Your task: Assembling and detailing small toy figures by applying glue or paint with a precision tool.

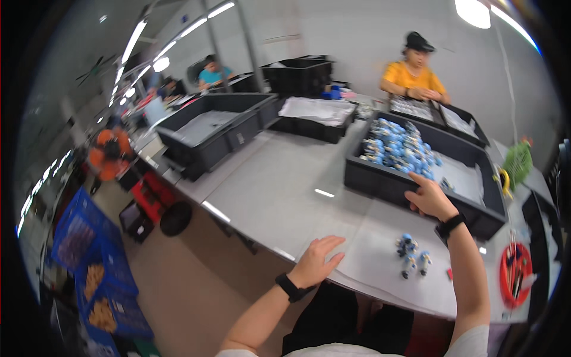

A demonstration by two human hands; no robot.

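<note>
Near black bin (380, 184): right hand (429, 199) grips front rim, fingers curled; left hand (318, 257) flat, fingers spread, on bare table (279, 190) edge (wide space). Blue figurines (411, 254) before bin.

Your far side: two empty dark bins (208, 128), seated person in yellow shirt (413, 77). Your right: red tool tray (516, 276). Floor, your left: blue crates (89, 262), orange fan (110, 153).

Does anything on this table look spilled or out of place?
Nothing looks spilled. A few small blue-and-white toy figures sit loose on the grey table, outside the black plastic crate holding the rest, whose rim the right hand grips.
</note>
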